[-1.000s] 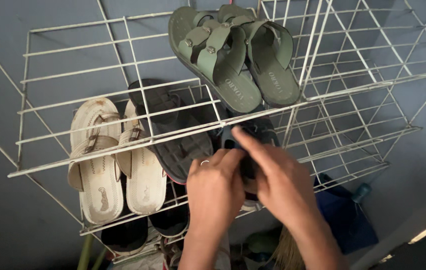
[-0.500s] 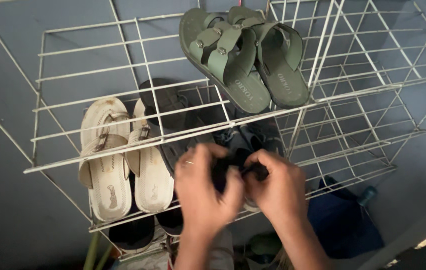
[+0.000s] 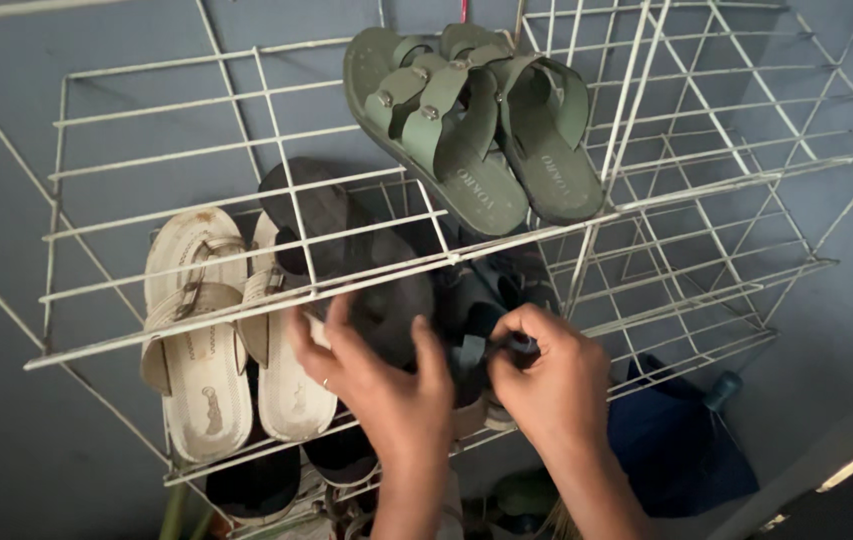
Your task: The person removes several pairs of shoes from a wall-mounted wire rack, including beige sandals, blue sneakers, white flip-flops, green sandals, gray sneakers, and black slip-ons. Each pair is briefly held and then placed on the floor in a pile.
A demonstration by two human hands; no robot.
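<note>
Dark slipper (image 3: 366, 290) on the rack's middle shelf, toe pointing away, and the left hand (image 3: 381, 385) is spread over its near end, fingers splayed on the sole, palm flat, a ring showing on one finger: an open grip, pressing rather than clasping. Right beside it, the right hand (image 3: 546, 385) has its fingertips pinched shut on a dark strap (image 3: 506, 345) of the second dark shoe (image 3: 481, 300), which sits just right of the slipper on the same shelf. Left of both, a pair of cream sandals (image 3: 216, 340) lies side by side, touching the slipper's edge. One shelf up, two green sandals (image 3: 471, 125) overlap each other on the white wire rack (image 3: 126, 250). Below right, behind the wires, a blue bag (image 3: 676, 430) rests by the wall.
</note>
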